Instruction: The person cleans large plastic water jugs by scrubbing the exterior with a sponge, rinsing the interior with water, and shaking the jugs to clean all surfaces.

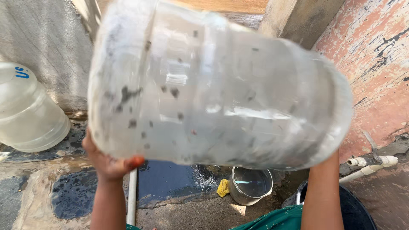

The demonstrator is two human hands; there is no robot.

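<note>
A big clear plastic water jug (213, 85), speckled with dark spots, fills the middle of the head view, lying sideways and blurred. My left hand (108, 159) cups its underside near the left end, thumb with a red nail showing. My right forearm (321, 191) rises to the jug's right end, where the hand itself is hidden behind the plastic. Both arms hold the jug up off the ground.
A second clear jug (30, 110) lies at the left by the grey wall. Below are a wet stone floor (170, 183), a steel pot (250, 184) with a yellow cloth (223, 188) beside it, white pipes (370, 167), and a peeling pink wall (375, 72) on the right.
</note>
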